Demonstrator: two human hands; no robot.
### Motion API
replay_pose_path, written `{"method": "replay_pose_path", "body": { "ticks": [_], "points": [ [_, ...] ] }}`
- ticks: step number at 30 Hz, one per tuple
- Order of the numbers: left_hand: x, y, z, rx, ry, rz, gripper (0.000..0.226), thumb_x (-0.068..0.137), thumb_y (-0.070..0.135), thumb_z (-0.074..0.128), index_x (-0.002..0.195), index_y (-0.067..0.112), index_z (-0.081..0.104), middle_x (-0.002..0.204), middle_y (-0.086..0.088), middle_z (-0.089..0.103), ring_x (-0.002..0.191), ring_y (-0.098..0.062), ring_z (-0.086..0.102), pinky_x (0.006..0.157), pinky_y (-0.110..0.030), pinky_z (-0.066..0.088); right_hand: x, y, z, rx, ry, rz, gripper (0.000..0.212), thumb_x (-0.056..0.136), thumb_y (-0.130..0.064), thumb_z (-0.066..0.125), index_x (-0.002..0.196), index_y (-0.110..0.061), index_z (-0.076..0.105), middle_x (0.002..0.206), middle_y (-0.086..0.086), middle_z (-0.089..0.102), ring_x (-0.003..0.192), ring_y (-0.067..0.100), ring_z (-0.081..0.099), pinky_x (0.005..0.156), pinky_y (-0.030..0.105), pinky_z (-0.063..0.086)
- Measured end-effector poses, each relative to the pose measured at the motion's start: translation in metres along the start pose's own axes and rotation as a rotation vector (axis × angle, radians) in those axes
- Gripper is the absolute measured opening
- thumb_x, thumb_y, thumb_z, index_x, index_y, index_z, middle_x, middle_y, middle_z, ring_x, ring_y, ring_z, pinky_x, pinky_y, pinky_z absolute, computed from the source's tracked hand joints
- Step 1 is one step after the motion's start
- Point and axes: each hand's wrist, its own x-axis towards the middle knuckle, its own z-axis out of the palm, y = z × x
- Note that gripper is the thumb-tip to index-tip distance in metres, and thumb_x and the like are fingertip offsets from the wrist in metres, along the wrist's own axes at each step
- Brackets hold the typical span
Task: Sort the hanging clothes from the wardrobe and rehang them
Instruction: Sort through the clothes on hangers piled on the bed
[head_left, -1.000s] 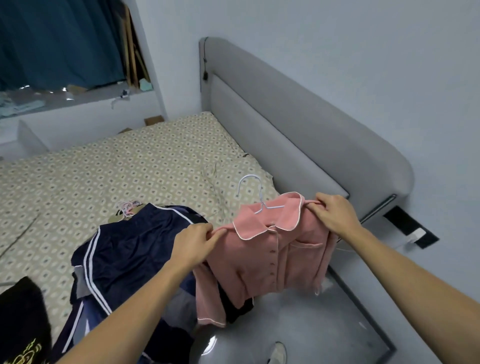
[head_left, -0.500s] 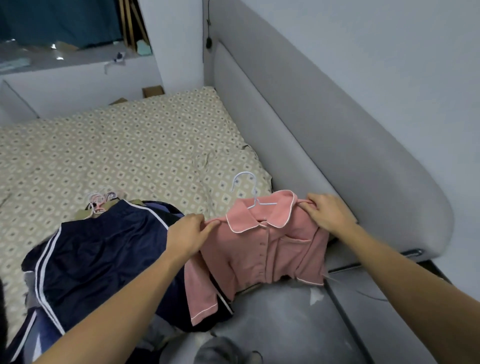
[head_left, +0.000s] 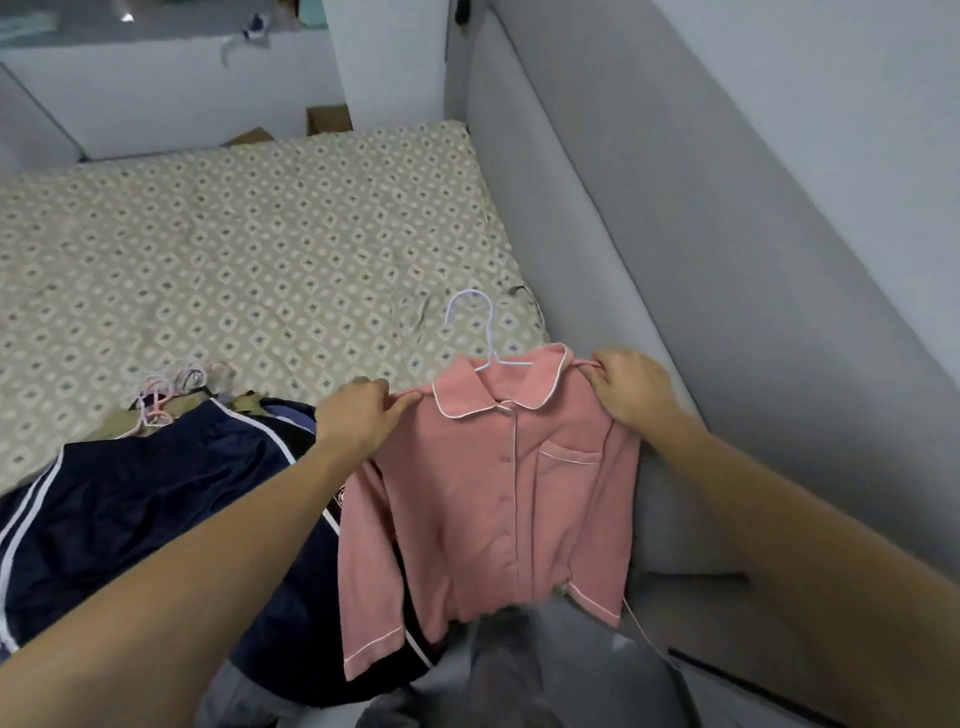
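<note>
Bed (head_left: 234, 249) holds my navy pile (head_left: 156, 499) near left, hangers (head_left: 166, 389) attached, unsorted. Pink shirt (head_left: 498, 499) on its hanger (head_left: 480, 332), near right: left hand (head_left: 358, 421) and right hand (head_left: 631, 387) pinch its shoulders. Nothing rehung yet, I'd say.

My arms are bare all the way from the lower edge of the view to the wrists; no sleeve or cuff shows on either one. My left hand (head_left: 358, 415) carries no ring, no glove and no band at the wrist. My right hand (head_left: 631, 387) is just as plain: no ring, no watch and no strap. Both forearms are smooth and unmarked, with no tattoo, plaster or writing on them. My fingernails are too small in the view for me to tell anything about them.
</note>
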Motion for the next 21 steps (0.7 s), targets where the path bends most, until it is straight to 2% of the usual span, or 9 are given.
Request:
{"method": "replay_pose_path", "body": {
  "ticks": [3,7,11,14,16,19,21],
  "points": [
    [0.046,0.008,0.021,0.090,-0.018,-0.057,0.061,0.098,0.075,0.038,0.088,0.019,0.059,0.100,-0.005,0.062,0.093,-0.032,0.065,0.068,-0.037,0.045,0.056,0.002,0.026,-0.108,-0.029,-0.066,0.033,0.106,-0.036,0.050,0.101,-0.010,0.069,0.105,0.016,0.071,0.099,0.039,0.067,0.078,0.042,0.048],
    [0.104,0.012,0.061,0.079,-0.082,-0.165,0.064,0.099,0.072,0.041,0.110,0.013,0.065,0.114,-0.010,0.060,0.106,-0.035,0.062,0.072,-0.039,0.041,0.120,0.009,0.071,-0.180,-0.055,-0.111,0.023,0.099,-0.026,0.058,0.102,-0.007,0.072,0.102,0.018,0.070,0.102,0.040,0.064,0.081,0.045,0.051],
    [0.145,0.013,0.098,0.100,-0.087,-0.229,0.060,0.102,0.066,0.041,0.119,0.013,0.063,0.121,-0.011,0.056,0.116,-0.034,0.055,0.076,-0.043,0.040,0.165,0.018,0.112,-0.107,-0.147,-0.039,0.029,0.105,-0.029,0.055,0.112,-0.005,0.071,0.108,0.023,0.069,0.106,0.043,0.064,0.083,0.046,0.054],
    [0.164,0.013,0.114,0.170,-0.095,-0.216,0.053,0.104,0.058,0.041,0.125,0.013,0.058,0.127,-0.010,0.053,0.123,-0.032,0.048,0.074,-0.044,0.041,0.183,0.017,0.132,0.028,-0.147,-0.009,0.030,0.101,-0.030,0.051,0.112,-0.007,0.066,0.108,0.023,0.067,0.105,0.044,0.062,0.084,0.047,0.052],
    [0.171,0.013,0.116,0.185,-0.100,-0.201,0.047,0.104,0.051,0.046,0.128,0.012,0.055,0.128,-0.010,0.052,0.123,-0.032,0.047,0.070,-0.042,0.040,0.192,0.014,0.140,0.044,-0.137,-0.029,0.035,0.094,-0.032,0.045,0.113,-0.009,0.062,0.109,0.021,0.065,0.105,0.044,0.060,0.089,0.048,0.052],
    [0.166,0.007,0.107,0.179,-0.093,-0.187,0.049,0.103,0.054,0.048,0.129,0.014,0.053,0.125,-0.010,0.054,0.119,-0.032,0.049,0.066,-0.042,0.041,0.191,-0.006,0.138,0.063,-0.122,-0.061,0.030,0.094,-0.025,0.053,0.118,-0.009,0.061,0.112,0.019,0.063,0.107,0.042,0.057,0.090,0.049,0.050],
    [0.154,-0.004,0.098,0.164,-0.083,-0.197,0.053,0.103,0.058,0.045,0.133,0.015,0.052,0.125,-0.009,0.054,0.119,-0.032,0.049,0.066,-0.043,0.043,0.182,-0.026,0.133,0.077,-0.119,-0.132,0.034,0.095,-0.023,0.055,0.126,-0.010,0.060,0.115,0.018,0.063,0.111,0.040,0.056,0.094,0.050,0.047]
  ]
}}
